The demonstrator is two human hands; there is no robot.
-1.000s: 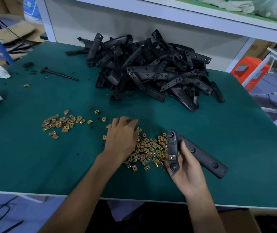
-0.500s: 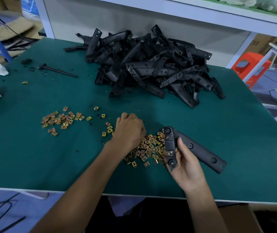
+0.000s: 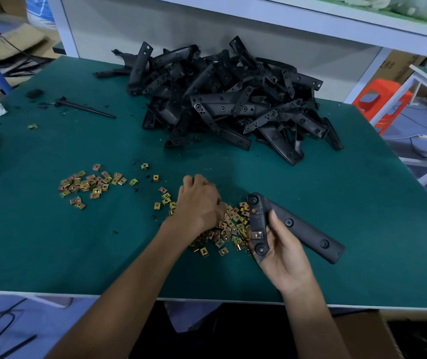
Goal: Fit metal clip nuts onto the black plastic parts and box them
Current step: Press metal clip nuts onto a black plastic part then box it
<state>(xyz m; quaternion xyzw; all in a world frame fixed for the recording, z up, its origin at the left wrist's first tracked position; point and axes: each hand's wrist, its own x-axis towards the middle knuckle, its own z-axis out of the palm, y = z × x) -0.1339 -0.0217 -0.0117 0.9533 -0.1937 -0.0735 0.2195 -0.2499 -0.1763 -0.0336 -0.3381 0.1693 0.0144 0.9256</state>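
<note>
Near front edge of counter (image 3: 51, 255), centre: left hand (image 3: 199, 203) knuckles-up on clip nut pile (image 3: 233, 229), fingers (image 3: 194, 180) curled down into nuts; cannot tell whether any nut is pinched. Just right of pile: right hand (image 3: 282, 252) grips black plastic part (image 3: 298, 226), thumb across it, long arm pointing toward right edge. One fitted clip nut (image 3: 257, 234) sits on part's short arm. Smaller nut scatter (image 3: 88, 185) toward left edge. Heap of black parts (image 3: 233, 104) at back edge. Thin black rod (image 3: 85, 108) near back-left corner.
</note>
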